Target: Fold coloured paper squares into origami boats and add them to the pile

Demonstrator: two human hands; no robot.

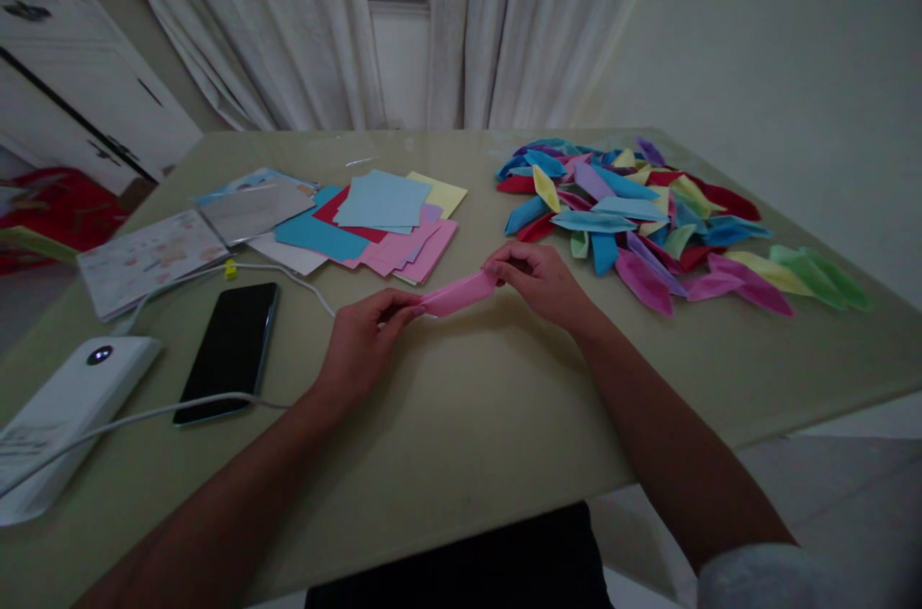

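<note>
A folded strip of pink paper is stretched between my two hands, just above the table. My left hand pinches its left end between thumb and fingers. The right end is pinched by my right hand. Beyond my left hand lie loose square sheets of coloured paper in blue, red, pink and yellow. Past my right hand spreads a large heap of folded paper pieces in many colours, pointed at their ends.
On the left of the table lie a black phone, a white power bank and a white cable. A patterned booklet and a clear plastic packet rest behind them. Curtains hang at the back.
</note>
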